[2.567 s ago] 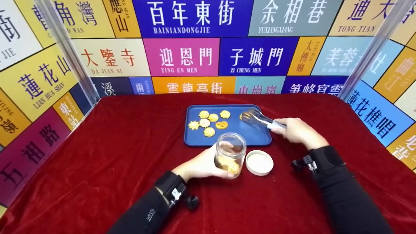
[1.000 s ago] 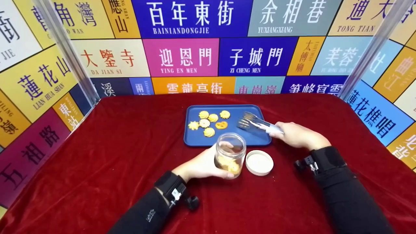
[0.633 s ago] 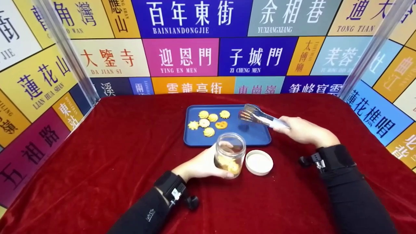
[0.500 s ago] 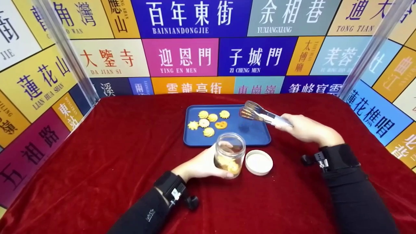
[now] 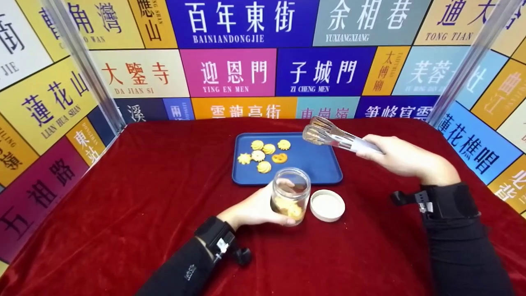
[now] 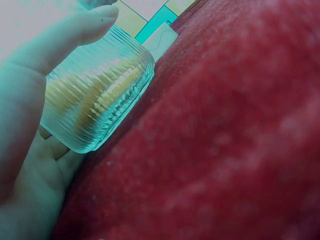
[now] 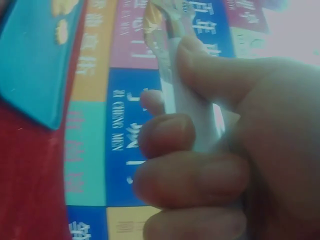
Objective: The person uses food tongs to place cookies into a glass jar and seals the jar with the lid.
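Well left of the blue tray [image 5: 318, 164], a metal post [image 5: 84, 61] rises before lettered panels [image 5: 228, 72] that run on behind the tray; off the tray's near left corner, a black sleeve [image 5: 176, 263] reaches across the red cloth [image 5: 156, 197]. On the tray's left half lie six yellow cookies [image 5: 264, 167]; just right of them, toward the tray's middle, is a pretzel-shaped cookie [image 5: 280, 158]. Just before the tray's near edge, the left hand [image 5: 254, 207] grips a clear jar [image 5: 302, 195], thumb along its side; more cookies [image 5: 292, 209] lie in the bottom; just right of the jar, a white lid [image 5: 327, 205] rests on the cloth near the tray. Seen over the tray's far right edge are the slotted heads of tongs [image 5: 341, 139], with a golden-brown piece [image 7: 152, 19] between them, too blurred to name; right of the tray, the right hand [image 5: 402, 155] holds the handle in curled fingers.
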Tool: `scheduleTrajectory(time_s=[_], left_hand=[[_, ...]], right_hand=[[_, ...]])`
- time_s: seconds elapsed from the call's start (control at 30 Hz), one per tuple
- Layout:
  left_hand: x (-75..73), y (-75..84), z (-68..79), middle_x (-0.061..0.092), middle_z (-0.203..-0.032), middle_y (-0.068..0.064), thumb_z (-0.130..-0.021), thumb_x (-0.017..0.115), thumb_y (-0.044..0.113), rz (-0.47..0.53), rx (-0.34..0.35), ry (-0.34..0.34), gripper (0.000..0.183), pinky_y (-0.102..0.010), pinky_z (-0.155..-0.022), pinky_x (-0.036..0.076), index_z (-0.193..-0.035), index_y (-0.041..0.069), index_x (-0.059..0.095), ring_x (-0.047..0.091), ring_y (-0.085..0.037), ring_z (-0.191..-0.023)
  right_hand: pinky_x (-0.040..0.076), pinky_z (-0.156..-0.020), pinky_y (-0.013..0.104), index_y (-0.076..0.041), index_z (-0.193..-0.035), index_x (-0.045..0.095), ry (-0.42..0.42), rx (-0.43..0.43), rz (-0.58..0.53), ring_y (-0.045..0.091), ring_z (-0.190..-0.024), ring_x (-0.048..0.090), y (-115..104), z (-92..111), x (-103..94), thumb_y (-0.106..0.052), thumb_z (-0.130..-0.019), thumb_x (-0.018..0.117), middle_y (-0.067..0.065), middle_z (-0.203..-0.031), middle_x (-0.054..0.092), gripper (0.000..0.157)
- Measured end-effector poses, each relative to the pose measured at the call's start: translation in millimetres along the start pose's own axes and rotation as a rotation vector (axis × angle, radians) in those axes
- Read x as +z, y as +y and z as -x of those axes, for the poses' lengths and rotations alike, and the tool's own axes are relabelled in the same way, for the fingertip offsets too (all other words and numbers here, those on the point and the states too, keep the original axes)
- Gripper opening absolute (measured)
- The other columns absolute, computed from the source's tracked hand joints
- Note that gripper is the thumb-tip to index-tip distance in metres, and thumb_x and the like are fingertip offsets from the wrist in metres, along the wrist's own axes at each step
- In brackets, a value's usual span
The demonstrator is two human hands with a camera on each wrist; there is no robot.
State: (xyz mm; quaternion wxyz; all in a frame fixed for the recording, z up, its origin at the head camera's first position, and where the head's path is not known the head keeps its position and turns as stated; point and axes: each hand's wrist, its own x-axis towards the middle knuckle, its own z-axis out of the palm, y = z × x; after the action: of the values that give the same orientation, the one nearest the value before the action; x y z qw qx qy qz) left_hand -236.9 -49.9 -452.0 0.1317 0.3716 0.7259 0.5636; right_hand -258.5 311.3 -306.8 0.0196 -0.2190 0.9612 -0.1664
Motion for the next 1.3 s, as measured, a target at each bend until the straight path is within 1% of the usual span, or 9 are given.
scheduleTrajectory(time_s=[0.17,0.27,0.47,0.57,0.73,0.87,0.97,1.17,1.3], left_hand=[[-0.7,-0.5,0.5,0.07,-0.129,0.004,-0.078,0.097,0.017,-0.011,-0.008,0.0,0.084,-0.031,-0.11,0.049,-0.145,0.008,0.047,0.065,-0.013,-0.12],[-0.7,-1.3,0.2,0.07,-0.129,0.005,-0.077,0.097,0.018,-0.017,-0.016,0.001,0.084,-0.031,-0.11,0.049,-0.145,0.01,0.047,0.065,-0.013,-0.12],[-0.7,-1.9,-1.3,0.068,-0.131,0.005,-0.077,0.097,0.017,-0.018,-0.001,0.003,0.082,-0.032,-0.112,0.048,-0.144,0.014,0.049,0.064,-0.013,-0.122],[-0.6,-1.8,-1.7,0.068,-0.132,0.004,-0.078,0.097,0.017,-0.017,0.007,-0.001,0.083,-0.032,-0.112,0.048,-0.145,0.012,0.049,0.064,-0.013,-0.123],[-0.5,-1.5,-0.6,0.068,-0.13,0.004,-0.078,0.097,0.02,-0.041,-0.023,0.007,0.085,-0.031,-0.111,0.048,-0.146,0.008,0.047,0.065,-0.012,-0.121],[-0.8,-1.4,0.4,0.069,-0.13,0.005,-0.077,0.097,0.02,-0.055,-0.042,0.016,0.085,-0.031,-0.11,0.048,-0.145,0.012,0.047,0.065,-0.011,-0.12],[-0.6,-1.3,1.2,0.069,-0.128,0.005,-0.076,0.098,0.019,-0.046,-0.044,0.017,0.085,-0.031,-0.11,0.049,-0.144,0.014,0.047,0.065,-0.011,-0.119],[-0.6,-1.9,1.0,0.069,-0.131,0.004,-0.077,0.096,0.017,-0.022,-0.038,0.005,0.086,-0.031,-0.111,0.048,-0.146,0.008,0.045,0.065,-0.012,-0.121],[-1.0,-1.5,0.3,0.067,-0.135,0.003,-0.079,0.096,0.018,-0.009,-0.036,-0.005,0.088,-0.032,-0.112,0.048,-0.149,0.007,0.043,0.063,-0.013,-0.124]], right_hand=[[0.049,-0.088,0.047,-0.012,-0.136,0.062,-0.022,-0.023,-0.001,0.026,-0.1,0.06,-15.5,8.5,-10.2,-0.043,-0.11,0.059,0.007,-0.113,0.068,0.04],[0.048,-0.086,0.045,-0.015,-0.137,0.062,-0.03,-0.043,-0.005,0.024,-0.099,0.059,-22.9,13.1,-14.6,-0.043,-0.11,0.058,0.006,-0.111,0.067,0.039],[0.046,-0.075,0.035,-0.019,-0.132,0.063,-0.058,-0.106,-0.034,0.018,-0.09,0.057,-34.1,22.5,-20.8,-0.04,-0.11,0.06,-0.001,-0.099,0.064,0.031],[0.046,-0.07,0.032,-0.022,-0.127,0.063,-0.085,-0.134,-0.067,0.016,-0.084,0.058,-37.9,27.1,-23.3,-0.041,-0.109,0.061,-0.001,-0.093,0.062,0.026],[0.047,-0.067,0.031,-0.027,-0.123,0.065,-0.13,-0.171,-0.146,0.016,-0.079,0.059,-43.9,33.4,-26.8,-0.04,-0.109,0.062,-0.001,-0.088,0.062,0.019],[0.048,-0.069,0.031,-0.03,-0.121,0.066,-0.161,-0.179,-0.172,0.016,-0.083,0.061,-49.5,36.4,-28.1,-0.041,-0.109,0.062,-0.003,-0.09,0.063,0.017],[0.048,-0.072,0.03,-0.03,-0.12,0.068,-0.185,-0.175,-0.161,0.015,-0.088,0.062,-53.2,36.9,-27.6,-0.043,-0.109,0.062,-0.005,-0.096,0.067,0.018],[0.049,-0.077,0.029,-0.032,-0.122,0.07,-0.231,-0.162,-0.131,0.015,-0.094,0.063,-58.4,35.5,-25.6,-0.049,-0.108,0.061,-0.009,-0.107,0.07,0.024],[0.049,-0.077,0.029,-0.032,-0.123,0.069,-0.247,-0.17,-0.119,0.015,-0.093,0.063,-59.3,35.1,-24.3,-0.05,-0.108,0.06,-0.008,-0.108,0.07,0.025]])
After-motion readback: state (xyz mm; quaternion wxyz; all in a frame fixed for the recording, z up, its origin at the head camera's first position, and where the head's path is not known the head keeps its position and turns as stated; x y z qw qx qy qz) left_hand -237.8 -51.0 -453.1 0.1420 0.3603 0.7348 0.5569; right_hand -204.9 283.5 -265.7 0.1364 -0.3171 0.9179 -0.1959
